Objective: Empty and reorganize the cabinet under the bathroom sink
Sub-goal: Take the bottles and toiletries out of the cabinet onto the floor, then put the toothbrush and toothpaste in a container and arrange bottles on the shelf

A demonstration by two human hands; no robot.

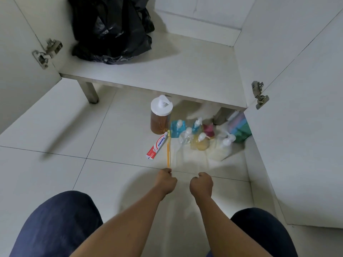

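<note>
While one black plastic bag (111, 28) sits at the back left corner of the cabinet (167, 71) floor, one amber-filled jar (160, 115), one toothpaste tube (157, 146), one toothbrush (168, 153) and at least six blurred pump bottles (200, 141) crowd the tiles below its front edge. The left hand (166, 180) has its fingers curled at the toothbrush's end, grip unclear; the right hand (201, 184) is clenched and empty.

Bag (111, 28) blocks cabinet (185, 71) left; right side free.

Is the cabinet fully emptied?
No, a black bag sits on the cabinet floor at the back left.
</note>
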